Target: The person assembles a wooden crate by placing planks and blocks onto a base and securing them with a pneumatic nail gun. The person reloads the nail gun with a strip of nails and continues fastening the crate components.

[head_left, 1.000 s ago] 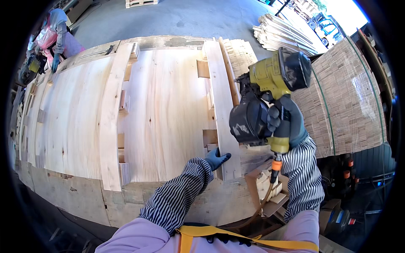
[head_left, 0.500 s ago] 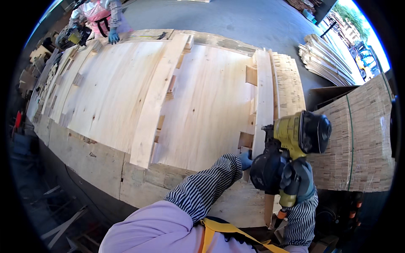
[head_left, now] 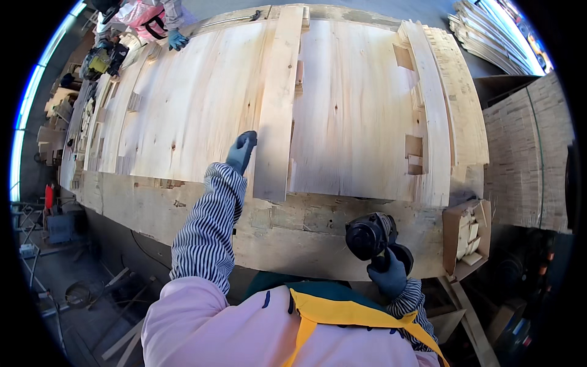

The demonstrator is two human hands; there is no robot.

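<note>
The left hand [head_left: 241,150], in a blue glove at the end of a striped sleeve, reached up into the middle of the frame and lay against the left edge of a long pale batten [head_left: 278,104] that ran from the top of the frame down to just above the centre; its fingers were together and pressed flat on the wood rather than wrapped round anything. The batten lay on top of a broad panel of light boards [head_left: 195,104], which filled most of the upper half of the frame and rested on a worn wooden surface [head_left: 293,235] whose near edge crossed the middle. The right hand [head_left: 389,276], also gloved, sat low and right of centre, its fingers clamped on the grip of a black nail gun [head_left: 370,235] held just off the near edge of the surface, well apart from the batten. A second long strip [head_left: 431,116] lay along the right side of the panel, with small square blocks beside it. At the right edge of the frame a small open wooden box [head_left: 468,235] of offcuts hung beside the surface, and stacked timber [head_left: 489,30] showed at the upper right. In the upper left corner another person's gloved hand [head_left: 177,40] rested on the far end of the panel.
</note>
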